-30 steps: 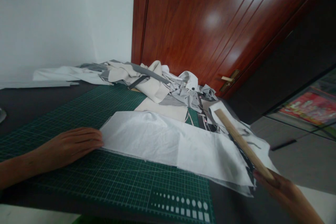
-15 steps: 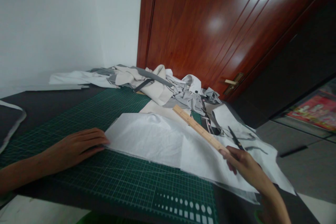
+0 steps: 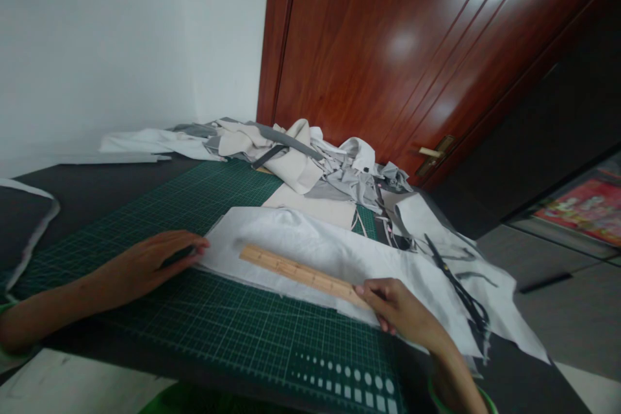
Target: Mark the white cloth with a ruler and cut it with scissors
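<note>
One ruler (image 3: 301,272), likely light and stiff, is suitably pinched at its right end by right fingers (image 3: 372,298); likely soft cloth (image 3: 291,229) is touched by curled left fingers (image 3: 191,240), grip unclear

A: Ruler (image 3: 303,273) position?
B: Over the cloth (image 3: 344,255), right end in the right hand (image 3: 395,310); left hand (image 3: 169,255) at the cloth's left end.
A: Beneath?
B: Cutting mat (image 3: 218,343), on the tabletop (image 3: 107,181). Cloth overhangs the mat's right edge.
A: Right?
B: Scissors (image 3: 449,272), beside a second fabric piece (image 3: 507,314).
A: Behind?
B: Fabric heap (image 3: 298,158), then door (image 3: 378,65).
</note>
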### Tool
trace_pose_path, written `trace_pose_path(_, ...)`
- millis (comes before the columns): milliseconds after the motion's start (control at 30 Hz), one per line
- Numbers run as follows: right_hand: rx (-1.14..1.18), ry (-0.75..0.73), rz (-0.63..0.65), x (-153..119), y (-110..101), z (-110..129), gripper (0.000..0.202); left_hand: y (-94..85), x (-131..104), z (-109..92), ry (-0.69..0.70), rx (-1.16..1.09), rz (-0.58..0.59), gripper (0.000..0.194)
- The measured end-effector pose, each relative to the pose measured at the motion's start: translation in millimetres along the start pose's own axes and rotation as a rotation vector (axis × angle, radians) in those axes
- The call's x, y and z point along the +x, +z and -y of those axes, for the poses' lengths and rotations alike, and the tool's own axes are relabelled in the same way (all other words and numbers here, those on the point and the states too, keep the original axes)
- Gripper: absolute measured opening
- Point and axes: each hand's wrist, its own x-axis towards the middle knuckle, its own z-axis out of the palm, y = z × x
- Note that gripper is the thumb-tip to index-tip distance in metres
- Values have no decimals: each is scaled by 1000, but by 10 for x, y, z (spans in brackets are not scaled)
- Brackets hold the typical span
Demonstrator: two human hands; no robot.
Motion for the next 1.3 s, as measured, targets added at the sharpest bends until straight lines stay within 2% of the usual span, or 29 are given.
trace_pose_path(167,-209,-173,-50,235,32,164,53,-126,158,-91,-76,-55,-6,47)
trace_pose_path(300,-307,-288,-98,456,98,256,53,-134,238,-94,-90,-4,9,48)
trace_pose_path(500,-326,-304,-136,675,200,262,50,-69,187,-121,-56,13,-14,44)
trace_pose_path(600,-303,-312,-126,708,263,254,43,-49,171,-199,-42,-43,-22,41)
trace_pose_path(733,-253,-316,-107,746,350,245,39,27,179,-226,-10,-142,53,38)
trace_pose_path(867,-235,-285,-105,771,388,250,33,96,207,-207,48,-133,118,34)
trace_pose_path(1067,-170,-291,-15,702,367,267,16,20,272,-332,107,-63,204,27)
trace_pose_path(1167,-161,-302,-17,664,385,245,9,4,292,-383,143,-56,210,25)
trace_pose_path(1300,-210,-323,-54,576,393,261,18,-1,332,-508,177,-73,179,35)
